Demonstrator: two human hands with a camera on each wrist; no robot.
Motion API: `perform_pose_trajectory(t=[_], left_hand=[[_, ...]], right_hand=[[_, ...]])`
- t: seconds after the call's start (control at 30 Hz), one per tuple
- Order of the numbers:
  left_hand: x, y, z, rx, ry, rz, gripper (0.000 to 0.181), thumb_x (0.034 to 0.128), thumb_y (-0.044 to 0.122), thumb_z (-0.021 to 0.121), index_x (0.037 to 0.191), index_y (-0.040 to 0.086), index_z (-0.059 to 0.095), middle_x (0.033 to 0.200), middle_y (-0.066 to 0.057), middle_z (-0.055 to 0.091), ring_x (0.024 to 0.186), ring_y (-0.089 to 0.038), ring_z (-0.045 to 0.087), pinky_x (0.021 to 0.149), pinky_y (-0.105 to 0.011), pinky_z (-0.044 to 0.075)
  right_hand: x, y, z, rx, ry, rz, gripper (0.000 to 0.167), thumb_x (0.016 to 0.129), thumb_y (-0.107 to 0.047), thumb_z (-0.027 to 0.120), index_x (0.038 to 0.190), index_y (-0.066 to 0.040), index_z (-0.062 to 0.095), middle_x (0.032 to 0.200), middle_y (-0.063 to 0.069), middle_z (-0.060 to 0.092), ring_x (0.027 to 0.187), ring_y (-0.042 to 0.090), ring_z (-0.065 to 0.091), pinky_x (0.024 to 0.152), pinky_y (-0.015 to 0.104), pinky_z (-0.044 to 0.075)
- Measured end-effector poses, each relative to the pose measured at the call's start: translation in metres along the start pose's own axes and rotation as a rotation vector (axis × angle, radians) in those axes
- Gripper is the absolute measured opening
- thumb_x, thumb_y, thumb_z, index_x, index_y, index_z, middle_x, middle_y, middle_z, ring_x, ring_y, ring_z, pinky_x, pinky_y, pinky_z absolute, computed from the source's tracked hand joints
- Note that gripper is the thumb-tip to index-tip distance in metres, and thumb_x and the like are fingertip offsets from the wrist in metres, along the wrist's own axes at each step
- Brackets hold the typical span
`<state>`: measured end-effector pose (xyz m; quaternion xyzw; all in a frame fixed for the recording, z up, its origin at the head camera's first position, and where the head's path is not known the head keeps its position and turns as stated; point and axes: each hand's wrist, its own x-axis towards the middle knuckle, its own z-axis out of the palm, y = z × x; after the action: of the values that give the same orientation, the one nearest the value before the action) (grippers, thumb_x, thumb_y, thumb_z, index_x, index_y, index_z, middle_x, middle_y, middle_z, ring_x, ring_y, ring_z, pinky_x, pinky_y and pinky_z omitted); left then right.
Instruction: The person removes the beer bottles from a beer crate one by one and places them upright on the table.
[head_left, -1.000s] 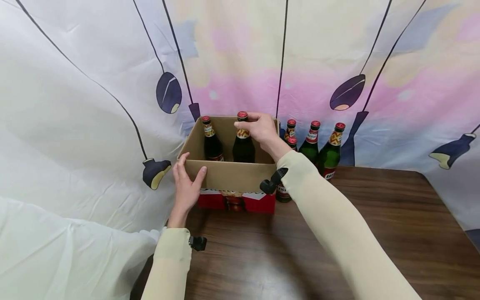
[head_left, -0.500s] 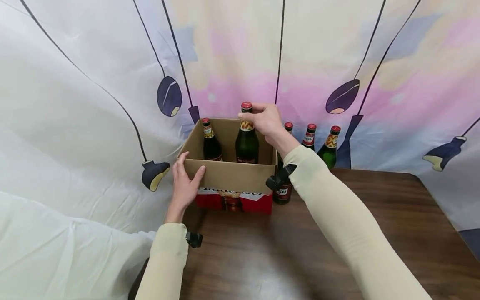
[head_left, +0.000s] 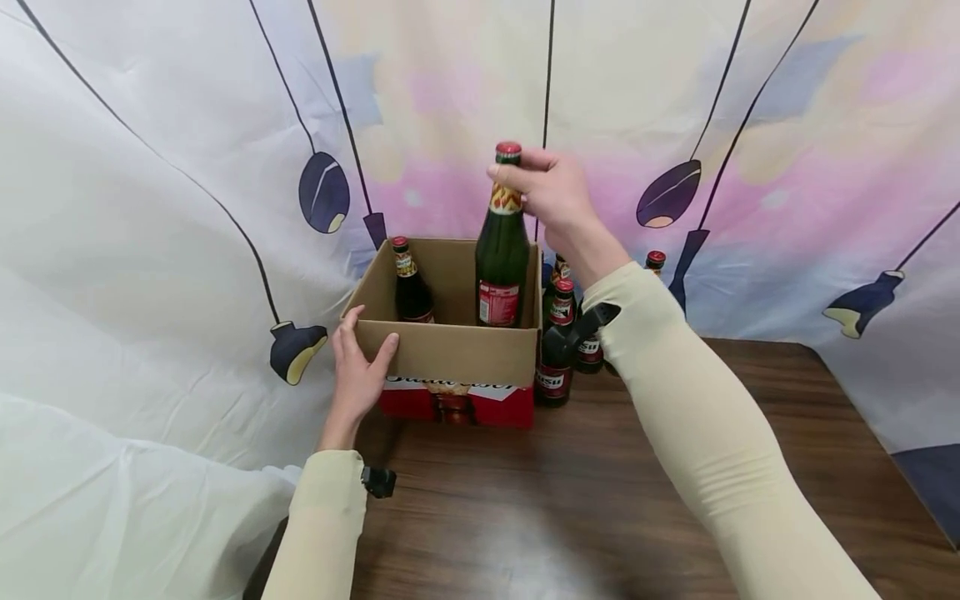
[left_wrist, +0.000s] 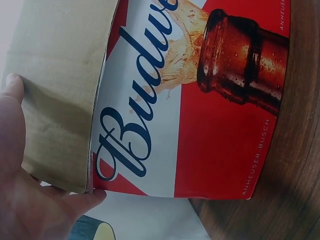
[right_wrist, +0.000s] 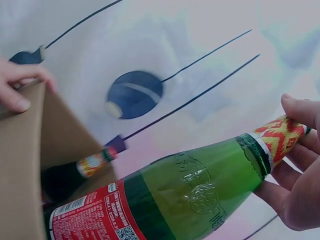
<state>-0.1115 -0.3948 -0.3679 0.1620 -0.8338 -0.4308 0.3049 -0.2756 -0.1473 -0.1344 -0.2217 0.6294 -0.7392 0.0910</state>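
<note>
By its neck, the right hand (head_left: 558, 196) pinches a green bottle (head_left: 502, 258) with a red cap; its lower end is hidden behind the box's front flap. In the right wrist view the fingers and thumb of the right hand (right_wrist: 302, 165) wrap the patterned neck label of the bottle (right_wrist: 195, 190). The left hand (head_left: 358, 375) grips the near left corner of the cardboard box (head_left: 457, 354), thumb on the front flap. The left wrist view has the left hand (left_wrist: 35, 185) at the corner of the red and white box (left_wrist: 220, 150). A second bottle (head_left: 412, 287) stands inside at the left.
Several bottles (head_left: 553, 379) stand right of the box, partly hidden by the right forearm. The brown wooden table (head_left: 480, 508) reaches to the front and right. A patterned cloth (head_left: 450, 108) hangs behind, and white cloth (head_left: 135, 500) lies at the left.
The right hand has raised its bottle from inside the box and moved slightly right, so more of the bottle and its red label shows. The left hand keeps its grip on the box corner.
</note>
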Motion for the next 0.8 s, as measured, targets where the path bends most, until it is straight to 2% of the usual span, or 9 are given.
perform_pose_trajectory(t=[0.17, 0.33, 0.47, 0.6, 0.8], left_hand=[[0.001, -0.001, -0.002, 0.000, -0.008, 0.004, 0.075, 0.1039, 0.036, 0.065, 0.164, 0.026, 0.021, 0.168, -0.019, 0.017, 0.152, -0.042, 0.028, 0.126, -0.068, 0.023], [0.001, -0.003, -0.007, 0.010, 0.027, 0.018, 0.074, 0.1037, 0.032, 0.066, 0.163, 0.024, 0.023, 0.166, -0.021, 0.020, 0.152, -0.041, 0.028, 0.125, -0.068, 0.024], [0.001, -0.004, -0.012, 0.012, 0.026, 0.022, 0.074, 0.1040, 0.032, 0.066, 0.164, 0.024, 0.022, 0.166, -0.021, 0.019, 0.153, -0.041, 0.026, 0.125, -0.068, 0.023], [-0.001, -0.005, -0.015, 0.014, 0.026, 0.025, 0.075, 0.1037, 0.032, 0.066, 0.164, 0.021, 0.022, 0.166, -0.022, 0.019, 0.153, -0.042, 0.026, 0.125, -0.068, 0.023], [0.000, -0.002, -0.024, 0.006, 0.070, 0.073, 0.075, 0.1025, 0.027, 0.068, 0.163, 0.018, 0.025, 0.165, -0.024, 0.023, 0.152, -0.041, 0.028, 0.124, -0.067, 0.025]], right_hand=[[-0.010, -0.034, -0.009, 0.076, 0.035, -0.093, 0.032, 0.090, -0.010, 0.084, 0.121, -0.007, 0.079, 0.107, 0.006, 0.076, 0.091, 0.017, 0.069, 0.082, 0.031, 0.058], [-0.023, -0.055, -0.014, 0.113, 0.020, -0.132, 0.029, 0.091, -0.010, 0.083, 0.119, -0.005, 0.079, 0.107, 0.008, 0.075, 0.096, 0.020, 0.070, 0.084, 0.034, 0.059], [-0.033, -0.066, -0.018, 0.142, 0.023, -0.132, 0.026, 0.091, -0.010, 0.083, 0.117, -0.005, 0.079, 0.109, 0.010, 0.076, 0.101, 0.023, 0.073, 0.089, 0.037, 0.061], [-0.044, -0.073, -0.027, 0.108, 0.004, -0.160, 0.027, 0.091, -0.010, 0.083, 0.117, -0.004, 0.079, 0.109, 0.012, 0.076, 0.102, 0.024, 0.073, 0.091, 0.038, 0.059], [-0.058, -0.072, -0.043, 0.035, -0.011, -0.159, 0.028, 0.089, -0.013, 0.086, 0.115, -0.004, 0.080, 0.111, 0.011, 0.073, 0.101, 0.024, 0.073, 0.085, 0.035, 0.060]])
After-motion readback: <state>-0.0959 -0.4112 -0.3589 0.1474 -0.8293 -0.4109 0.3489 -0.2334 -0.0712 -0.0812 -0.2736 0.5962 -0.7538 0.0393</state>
